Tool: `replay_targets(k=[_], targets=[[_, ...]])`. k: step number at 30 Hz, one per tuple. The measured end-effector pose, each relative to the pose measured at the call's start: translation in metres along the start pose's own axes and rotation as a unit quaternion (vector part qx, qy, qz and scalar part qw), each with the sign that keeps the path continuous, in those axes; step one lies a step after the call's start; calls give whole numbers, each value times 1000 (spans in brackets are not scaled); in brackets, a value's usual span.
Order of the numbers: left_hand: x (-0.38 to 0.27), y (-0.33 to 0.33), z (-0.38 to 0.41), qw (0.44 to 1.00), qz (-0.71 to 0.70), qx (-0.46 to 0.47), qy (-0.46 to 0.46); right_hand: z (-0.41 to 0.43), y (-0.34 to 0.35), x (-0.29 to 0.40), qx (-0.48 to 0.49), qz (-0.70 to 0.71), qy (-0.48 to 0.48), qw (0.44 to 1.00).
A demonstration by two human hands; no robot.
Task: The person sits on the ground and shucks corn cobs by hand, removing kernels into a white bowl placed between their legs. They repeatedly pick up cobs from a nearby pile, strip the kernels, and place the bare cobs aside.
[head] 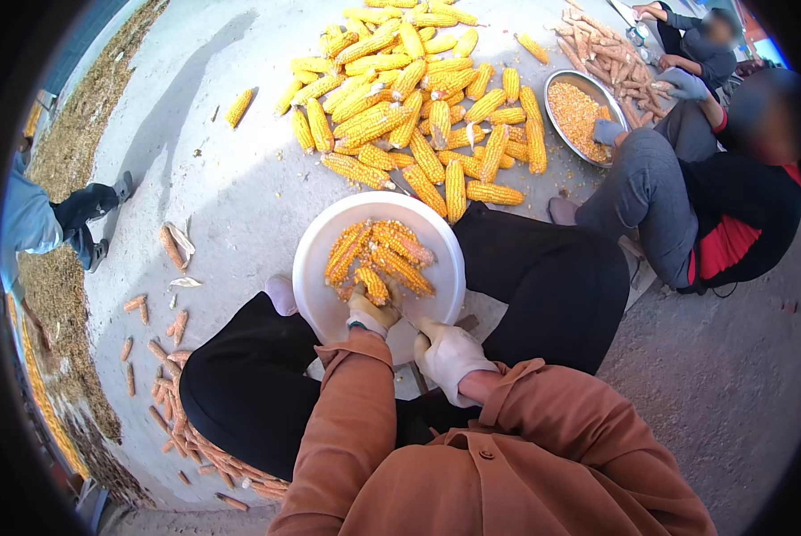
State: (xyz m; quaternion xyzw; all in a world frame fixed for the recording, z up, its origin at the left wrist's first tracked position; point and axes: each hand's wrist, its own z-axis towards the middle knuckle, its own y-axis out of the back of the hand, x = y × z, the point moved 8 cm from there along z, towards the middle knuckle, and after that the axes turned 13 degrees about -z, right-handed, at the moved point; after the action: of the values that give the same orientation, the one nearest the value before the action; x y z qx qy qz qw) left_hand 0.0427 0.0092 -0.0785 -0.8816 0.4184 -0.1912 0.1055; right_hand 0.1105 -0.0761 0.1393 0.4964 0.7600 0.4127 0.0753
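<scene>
A white plastic basin (444, 268) stands between my knees with several partly shelled corn cobs (400, 264) and loose kernels in it. My left hand (372, 311), in a pale work glove, grips a short yellow corn cob (372, 285) over the near side of the basin. My right hand (448, 355), gloved too, is closed around a thin tool whose narrow end points at that cob; its handle is hidden in my fist, so I cannot tell its kind. Beyond the basin lies a large heap of yellow corn cobs (373, 124).
A seated person (648, 194) at the right has a gloved hand in a metal bowl (623, 120) of kernels. Stripped cobs (604, 57) are heaped behind it, and more stripped cobs (206, 449) lie beside my left leg. Another person sits at the upper right; one walks at the left.
</scene>
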Motion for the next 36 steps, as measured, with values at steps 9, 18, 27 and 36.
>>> replay_targets(k=[9, 18, 27, 36], targets=[[4, -7, 1, 1000, -26, -13, 5, -2, 3, 3, -12, -15, 5, 1000], [0, -4, 6, 999, -35, -6, -7, -1, 4, 5, -27, 12, 4, 1000], [-4, -10, -2, 999, -5, -46, 11, 3, -1, 8, 4, -46, 14, 999], [-18, -16, -7, 993, 95, -70, 9, 1, -9, 13, 46, -93, 44, 994]])
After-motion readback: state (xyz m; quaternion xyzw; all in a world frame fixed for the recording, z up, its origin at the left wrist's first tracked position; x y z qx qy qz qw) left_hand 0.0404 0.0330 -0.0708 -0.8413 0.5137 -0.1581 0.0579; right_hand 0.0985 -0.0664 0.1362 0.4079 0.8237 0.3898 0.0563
